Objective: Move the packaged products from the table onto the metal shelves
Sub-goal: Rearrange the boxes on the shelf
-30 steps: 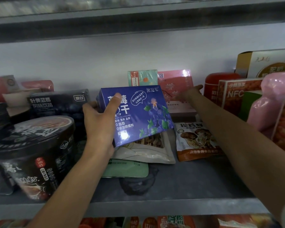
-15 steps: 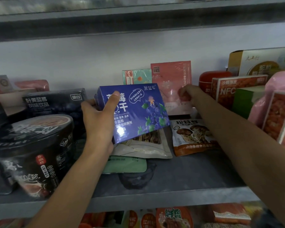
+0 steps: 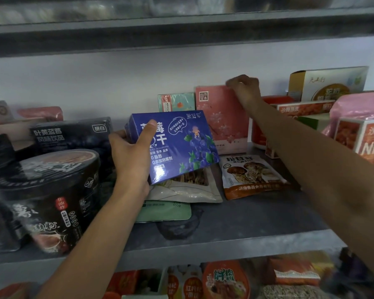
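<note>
**Two hands, two boxes at the middle shelf**

Your left hand (image 3: 130, 154) grips the blue box (image 3: 181, 145) of dried blueberries by its left end, thumb laid across the printed front and fingers wrapped behind. The box is tilted, its right side lower, and sits over the white pouch (image 3: 188, 190) that lies flat on the metal shelf (image 3: 235, 229). Whether its lower edge touches that pouch cannot be told.

Your right hand (image 3: 244, 87) reaches deeper, with fingers curled over the top right corner of the pink box (image 3: 221, 117). This box stands upright near the back wall, just behind the blue one. A teal box (image 3: 177, 101) stands beside it on the left.

Flat on the shelf to the right of the white pouch lies a mushroom pouch (image 3: 253, 175), and a green pouch (image 3: 166, 212) pokes out from under the white one.

At the left, a black tub (image 3: 50, 190) stands at the shelf's front, with a black box (image 3: 73, 134) behind it. At the right, an orange NFC box (image 3: 369, 139) and a white-and-gold box (image 3: 328, 83) crowd the corner. More packets, blurred, fill the shelf below.
</note>
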`<move>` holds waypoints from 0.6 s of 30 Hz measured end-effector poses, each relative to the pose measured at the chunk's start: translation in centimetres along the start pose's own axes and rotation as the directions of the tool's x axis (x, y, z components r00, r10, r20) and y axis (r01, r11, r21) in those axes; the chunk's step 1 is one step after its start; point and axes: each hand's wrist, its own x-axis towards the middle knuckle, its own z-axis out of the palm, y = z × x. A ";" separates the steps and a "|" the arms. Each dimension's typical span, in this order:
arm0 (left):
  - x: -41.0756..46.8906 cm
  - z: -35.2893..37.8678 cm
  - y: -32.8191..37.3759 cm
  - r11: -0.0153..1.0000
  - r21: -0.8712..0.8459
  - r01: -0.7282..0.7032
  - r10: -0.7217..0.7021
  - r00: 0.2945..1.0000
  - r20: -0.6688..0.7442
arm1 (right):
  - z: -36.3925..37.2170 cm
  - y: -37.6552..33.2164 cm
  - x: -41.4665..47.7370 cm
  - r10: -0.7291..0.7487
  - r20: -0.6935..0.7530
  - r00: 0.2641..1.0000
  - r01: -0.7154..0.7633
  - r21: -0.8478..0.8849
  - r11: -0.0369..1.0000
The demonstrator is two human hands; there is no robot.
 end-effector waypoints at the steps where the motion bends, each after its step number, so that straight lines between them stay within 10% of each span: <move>1: 0.0 0.0 0.0 1.000 -0.002 0.000 0.000 1.000 0.000 | 0.3 -0.3 0.3 0.009 0.021 1.000 -0.006 -0.172 0.985; 5: 0.0 -0.2 0.0 1.000 -0.005 0.003 -0.003 1.000 0.005 | 1.3 -1.3 -0.4 -0.022 0.062 0.998 0.053 -0.575 0.816; 9: 0.0 -0.2 0.1 1.000 0.000 0.024 -0.024 1.000 0.005 | 1.2 0.0 -0.5 -0.136 0.252 0.958 0.285 -0.870 0.401; 18: 0.1 -0.3 -0.1 1.000 -0.023 0.017 -0.017 1.000 0.012 | -0.2 -0.8 0.0 -0.228 0.390 0.892 0.446 -0.838 0.314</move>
